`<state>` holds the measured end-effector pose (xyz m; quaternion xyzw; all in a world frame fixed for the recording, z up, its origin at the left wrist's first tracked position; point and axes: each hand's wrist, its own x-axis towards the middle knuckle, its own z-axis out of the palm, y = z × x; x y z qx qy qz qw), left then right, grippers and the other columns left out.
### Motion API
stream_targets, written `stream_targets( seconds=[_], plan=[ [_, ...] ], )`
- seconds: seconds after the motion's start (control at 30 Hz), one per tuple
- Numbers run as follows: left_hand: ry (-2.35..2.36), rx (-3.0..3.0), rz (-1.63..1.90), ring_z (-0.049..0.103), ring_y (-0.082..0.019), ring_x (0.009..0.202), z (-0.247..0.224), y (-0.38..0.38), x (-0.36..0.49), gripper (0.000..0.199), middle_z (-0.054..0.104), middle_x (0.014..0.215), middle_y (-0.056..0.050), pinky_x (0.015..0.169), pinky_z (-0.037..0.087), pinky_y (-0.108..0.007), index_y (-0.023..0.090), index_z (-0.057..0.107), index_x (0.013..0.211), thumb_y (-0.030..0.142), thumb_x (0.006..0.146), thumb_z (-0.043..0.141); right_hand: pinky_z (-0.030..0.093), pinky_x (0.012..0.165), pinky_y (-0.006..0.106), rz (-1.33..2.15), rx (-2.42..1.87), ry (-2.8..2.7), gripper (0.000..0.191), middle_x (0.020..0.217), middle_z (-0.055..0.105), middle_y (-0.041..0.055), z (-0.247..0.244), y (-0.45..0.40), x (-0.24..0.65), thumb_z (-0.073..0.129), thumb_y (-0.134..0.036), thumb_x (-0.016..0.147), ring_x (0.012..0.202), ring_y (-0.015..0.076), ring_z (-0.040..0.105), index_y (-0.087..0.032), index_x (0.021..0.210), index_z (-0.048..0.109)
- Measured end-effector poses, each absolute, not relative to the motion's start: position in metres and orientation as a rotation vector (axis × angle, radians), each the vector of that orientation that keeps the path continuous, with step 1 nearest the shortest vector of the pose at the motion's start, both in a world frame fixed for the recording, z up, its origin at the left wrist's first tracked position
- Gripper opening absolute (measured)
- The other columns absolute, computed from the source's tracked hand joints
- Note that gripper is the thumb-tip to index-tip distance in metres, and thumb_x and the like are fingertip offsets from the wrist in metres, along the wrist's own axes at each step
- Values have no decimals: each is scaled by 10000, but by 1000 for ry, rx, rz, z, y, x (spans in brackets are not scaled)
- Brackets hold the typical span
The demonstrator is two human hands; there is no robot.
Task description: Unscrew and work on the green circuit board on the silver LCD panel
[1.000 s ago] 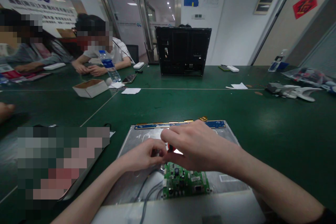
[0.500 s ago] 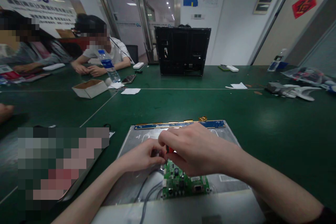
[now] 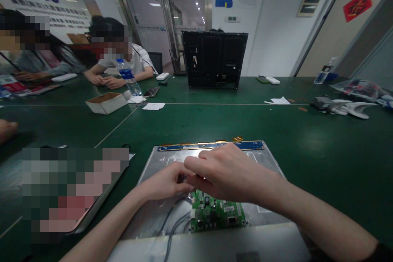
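A green circuit board (image 3: pixel 211 213) lies on the silvery metal back of a flat display panel (image 3: pixel 147 217). My right hand (image 3: pixel 230 172) is closed above the board's upper edge, its fingers curled round a screwdriver with a red-and-black handle, now almost wholly covered by the hand. My left hand (image 3: pixel 172 180) has thumb and fingers pinched together at the board's upper left corner, close to the right fingertips; whatever they hold is hidden. Grey cables (image 3: pixel 173 231) run from the board's left side. Along the panel's far edge is a narrow blue circuit strip (image 3: pixel 251 145).
A tablet-like object (image 3: pixel 89 213), partly blurred out, lies left of the panel. Farther off on the green table (image 3: pixel 322 151) are an open box (image 3: pixel 107 104), a water bottle (image 3: pixel 130 77), a black display housing (image 3: pixel 215 59) and plastic bags (image 3: pixel 356 90). Two people sit at the left.
My right hand has turned slightly, so the red part of the handle seen earlier is now covered by the fingers. The left hand stays in place.
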<state>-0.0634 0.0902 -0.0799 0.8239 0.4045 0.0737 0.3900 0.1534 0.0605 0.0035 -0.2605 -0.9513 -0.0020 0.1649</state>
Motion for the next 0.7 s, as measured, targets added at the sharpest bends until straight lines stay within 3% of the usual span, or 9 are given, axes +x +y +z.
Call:
stream_targets(
  seconds=[0.37, 0.57, 0.7],
  plan=[
    [997, 2087, 265, 578, -221, 765, -87, 90, -66, 127, 647, 804, -23, 694, 452, -296, 180, 660, 756, 289, 752, 594, 229, 509, 286, 125, -704, -2722, 123, 872, 659, 38, 9, 60, 155, 451, -209, 904, 651, 130, 526, -167, 1009, 498],
    [951, 2064, 243, 570, -211, 732, -88, 92, -65, 144, 636, 760, -17, 648, 453, -277, 171, 653, 756, 305, 757, 600, 192, 507, 282, 108, -805, -2742, 201, 800, 686, 18, 12, 61, 158, 557, -396, 933, 613, 136, 546, -203, 990, 542],
    [935, 2022, 274, 582, -213, 758, -84, 91, -64, 116, 640, 782, -17, 702, 461, -295, 177, 654, 775, 284, 761, 610, 160, 502, 291, 47, -852, -2720, 211, 720, 669, 9, 9, 61, 156, 454, -384, 996, 555, 122, 512, -203, 966, 557]
  ],
)
